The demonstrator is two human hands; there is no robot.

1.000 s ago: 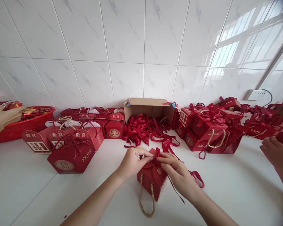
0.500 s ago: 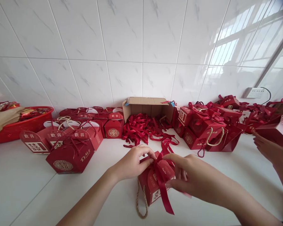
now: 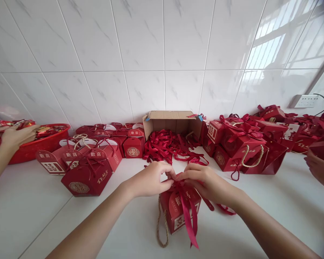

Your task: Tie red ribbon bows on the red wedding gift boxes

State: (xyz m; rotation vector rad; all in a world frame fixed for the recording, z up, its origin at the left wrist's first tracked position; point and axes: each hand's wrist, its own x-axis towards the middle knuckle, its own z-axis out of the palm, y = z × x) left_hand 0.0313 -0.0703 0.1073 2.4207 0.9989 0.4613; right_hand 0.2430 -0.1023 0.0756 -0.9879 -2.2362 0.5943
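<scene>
A small red gift box [image 3: 175, 208] with a twisted rope handle stands on the white table in front of me. Red ribbon [image 3: 187, 216] lies over its top, and two tails hang down the front. At the top of the box, my left hand [image 3: 153, 181] pinches the ribbon between thumb and fingers. My right hand [image 3: 205, 181] is closed on the ribbon too, close beside the left fingertips. The knot area is partly hidden by my fingers.
Behind the box, a cardboard carton [image 3: 172, 115] spills red ribbons [image 3: 159, 144]. Red gift boxes [image 3: 89, 180] stand left, more [image 3: 240, 151] are piled right. Another person's hands [image 3: 16, 138] are over a red basin [image 3: 54, 142]; a hand [image 3: 320, 169] holds a box at far right.
My right hand has moved left and up to the ribbon's top, beside my left hand. Two ribbon tails now hang in front. At the left, another person's hands have moved over the basin.
</scene>
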